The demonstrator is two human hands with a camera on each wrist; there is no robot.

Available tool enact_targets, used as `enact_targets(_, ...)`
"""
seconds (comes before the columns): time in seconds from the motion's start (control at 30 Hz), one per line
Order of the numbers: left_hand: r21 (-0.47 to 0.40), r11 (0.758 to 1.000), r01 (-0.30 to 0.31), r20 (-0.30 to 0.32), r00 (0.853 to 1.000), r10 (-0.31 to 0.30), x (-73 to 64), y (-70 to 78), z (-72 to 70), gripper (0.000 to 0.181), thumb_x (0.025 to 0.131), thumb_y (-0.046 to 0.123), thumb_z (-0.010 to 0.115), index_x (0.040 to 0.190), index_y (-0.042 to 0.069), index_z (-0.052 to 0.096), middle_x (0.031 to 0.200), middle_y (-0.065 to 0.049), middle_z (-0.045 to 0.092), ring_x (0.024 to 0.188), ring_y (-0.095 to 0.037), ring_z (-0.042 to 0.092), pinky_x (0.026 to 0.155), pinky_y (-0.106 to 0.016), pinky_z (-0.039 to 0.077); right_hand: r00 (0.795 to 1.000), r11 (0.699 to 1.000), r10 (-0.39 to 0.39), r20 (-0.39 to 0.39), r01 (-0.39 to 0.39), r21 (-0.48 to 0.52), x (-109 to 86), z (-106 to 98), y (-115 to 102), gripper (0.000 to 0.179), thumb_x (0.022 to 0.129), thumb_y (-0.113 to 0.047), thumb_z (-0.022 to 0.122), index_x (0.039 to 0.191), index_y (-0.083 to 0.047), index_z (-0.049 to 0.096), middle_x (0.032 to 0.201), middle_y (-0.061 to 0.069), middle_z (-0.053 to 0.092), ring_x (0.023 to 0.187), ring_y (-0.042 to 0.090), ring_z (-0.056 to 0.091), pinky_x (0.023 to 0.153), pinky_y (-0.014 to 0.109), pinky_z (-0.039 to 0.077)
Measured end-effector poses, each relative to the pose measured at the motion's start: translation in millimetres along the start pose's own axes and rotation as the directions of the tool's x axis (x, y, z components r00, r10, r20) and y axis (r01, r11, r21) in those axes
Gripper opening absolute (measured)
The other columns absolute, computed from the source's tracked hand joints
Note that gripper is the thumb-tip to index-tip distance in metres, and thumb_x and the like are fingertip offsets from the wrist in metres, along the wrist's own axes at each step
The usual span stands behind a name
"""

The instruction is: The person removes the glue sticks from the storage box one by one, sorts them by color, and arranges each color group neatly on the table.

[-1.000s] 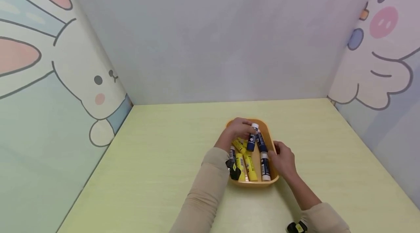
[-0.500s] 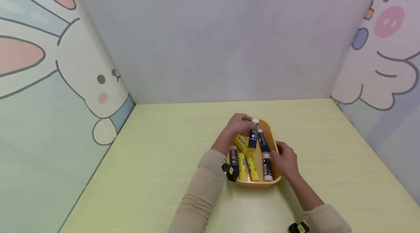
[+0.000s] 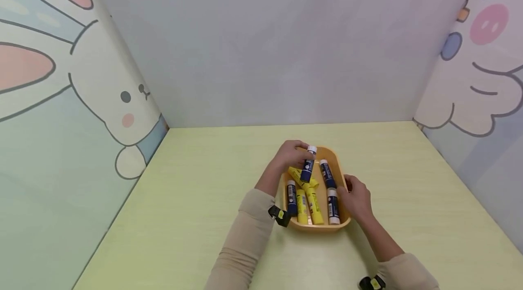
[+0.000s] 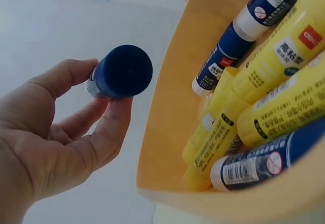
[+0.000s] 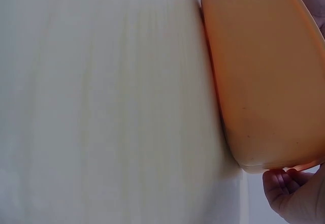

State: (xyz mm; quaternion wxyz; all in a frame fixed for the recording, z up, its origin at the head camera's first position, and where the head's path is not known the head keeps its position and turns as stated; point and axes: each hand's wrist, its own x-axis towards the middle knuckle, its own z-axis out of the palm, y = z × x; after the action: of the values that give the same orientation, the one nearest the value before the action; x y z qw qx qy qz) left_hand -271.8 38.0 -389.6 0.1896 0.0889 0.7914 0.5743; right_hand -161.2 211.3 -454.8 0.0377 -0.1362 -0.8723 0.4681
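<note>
Here's the left grip (image 3: 292, 154), up over the far end of the orange tub (image 3: 316, 229), thumb on one side and fingers on the other, pinching a blue glue stick (image 3: 308, 166). White end high, blue end low, the whole stick tilted, and in the left wrist view it hangs apart from everything lying below. Over on the other side, the right grip (image 3: 356, 197) has the tub's rim pinched, the tub sitting on the counter (image 3: 212, 190). That's good support: a firm but easy squeeze there should stop the tub sliding without tipping it.

Now the tricky bit, I'd say, is that low blue end. Right under it lies an askew yellow stick (image 3: 297, 174), partly covered from above, so a little more height would spare a knock. Two more yellow ones lie side by side nearer the person, the inner yellow stick (image 3: 314, 206) leaning a touch, with a blue stick (image 3: 291, 199) by the left wall. Down the right wall, two blue ones run nearly end to end, the nearer blue stick (image 3: 333, 207) and the farther blue stick (image 3: 328, 174). Smooth and round, these probably roll; best to turn the held one slowly, wrist clear of the rim, with no sudden loosening.
</note>
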Motion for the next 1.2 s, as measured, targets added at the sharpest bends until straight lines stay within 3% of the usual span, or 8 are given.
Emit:
enact_targets(0.37,-0.033,0.999,-0.001,-0.016,1.0,0.0,-7.7,-12.3,-19.3,0.046,0.079,0.019,0.075,0.119,0.003,0.06,0.092,-0.008,0.062,0.073,-0.02,0.064,0.062,-0.031,0.055,1.0,1.0,0.021,-0.005,-0.021,0.004,-6.7,1,4,0.047,0.09,-0.009,0.046,0.133,0.009,0.039,0.121,0.027,0.05,0.103,0.035,0.051,0.087,0.048,0.046)
enact_targets(0.87,-0.056,0.998,-0.036,-0.081,0.996,0.031,-20.2,-26.5,-37.1,0.042,0.079,0.016,0.074,0.117,0.001,0.06,0.09,-0.011,0.061,0.069,-0.02,0.064,0.06,-0.031,0.055,0.999,0.999,-0.039,-0.006,0.039,-0.022,-5.4,-4,6,0.047,0.091,-0.011,0.047,0.132,0.011,0.04,0.119,0.028,0.051,0.104,0.036,0.052,0.087,0.049,0.046)
enact_targets(1.2,-0.056,0.998,-0.031,-0.133,0.991,0.023,-22.9,-31.6,-60.2,0.043,0.08,0.017,0.073,0.118,0.002,0.059,0.091,-0.012,0.061,0.07,-0.02,0.063,0.062,-0.031,0.055,1.0,1.0,-0.02,0.008,0.02,0.008,-3.2,-2,1,0.048,0.091,-0.011,0.047,0.133,0.01,0.039,0.12,0.027,0.05,0.103,0.035,0.051,0.087,0.048,0.045)
